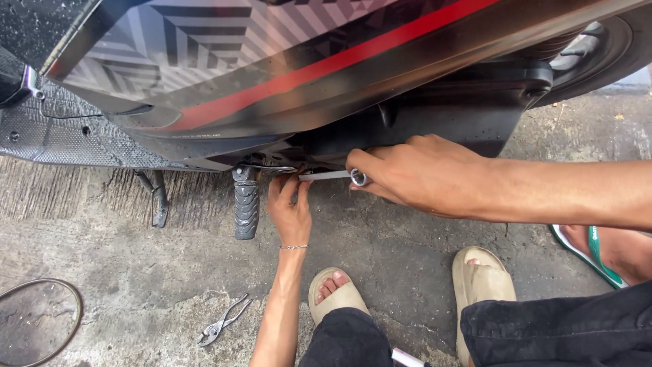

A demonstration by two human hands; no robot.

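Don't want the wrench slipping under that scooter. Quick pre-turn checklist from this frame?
1. Right hand gripping the silver metal wrench at its ring end: ok.
2. Far end of the wrench seated on a fastener: cannot tell, it is hidden in shadow under the black scooter underside.
3. Left hand steadying near the wrench's far end: ok, its fingers reach up there.
4. Black ribbed rubber footpeg clear of the left hand: ok, beside it and apart.
5. Silver metal pliers out of the way: ok, lying on the grey concrete ground.
6. Feet in beige sandals planted flat: ok.
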